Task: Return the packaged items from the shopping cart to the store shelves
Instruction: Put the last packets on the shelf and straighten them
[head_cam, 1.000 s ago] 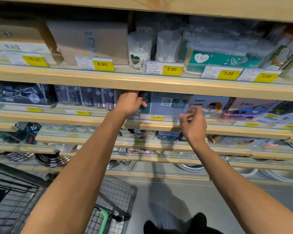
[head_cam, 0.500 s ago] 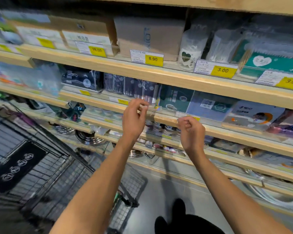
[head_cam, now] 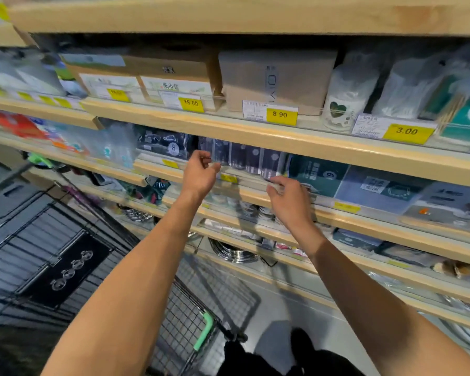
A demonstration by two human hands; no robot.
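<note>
Shifted up off shelf lip: L hand pinches dark packets at 9 o'clock, R hand fingers curled at 5 o'clock, grip unclear; I reckon pkt nearly seated.

The shelves are light wood, smooth and a bit dull. The boxes on the upper shelf are brown cardboard, not shiny. The price tags are yellow and white paper. The dark packets are wrapped in clear plastic that shines. The bags to the right of the boxes are soft clear plastic, a little cloudy. The shopping cart is thin black metal wire, and its handle is smooth green plastic. The bowls low down are bright shiny metal. The floor is smooth and grey.
</note>
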